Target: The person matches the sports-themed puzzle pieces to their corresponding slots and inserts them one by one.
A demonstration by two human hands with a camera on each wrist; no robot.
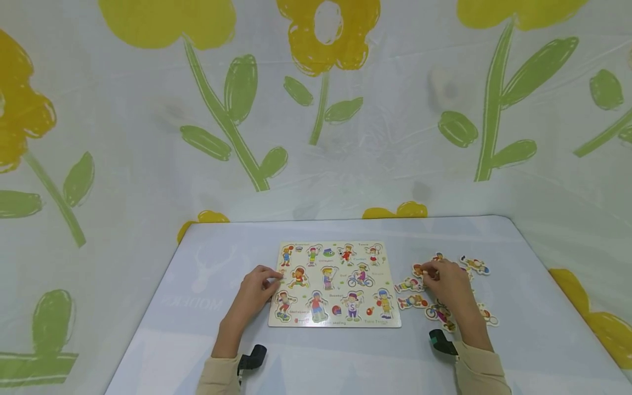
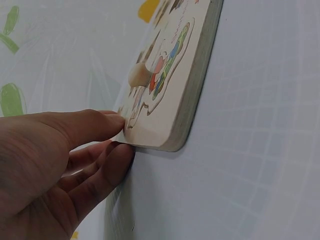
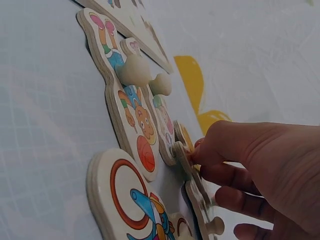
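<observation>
A wooden puzzle board printed with sporty children lies on the table. At its left edge, my left hand pinches the board, thumb on top and fingers by the side in the left wrist view. A round wooden knob stands up from the board near that hand. To the right, my right hand reaches among loose wooden puzzle pieces. Thumb and forefinger pinch a puzzle piece, whose picture is mostly hidden. A basketball-player piece and a cyclist piece lie close by.
More loose pieces surround the right hand, including one at the far right and one partly behind the wrist. The white table meets a flower-patterned curtain at the back and sides.
</observation>
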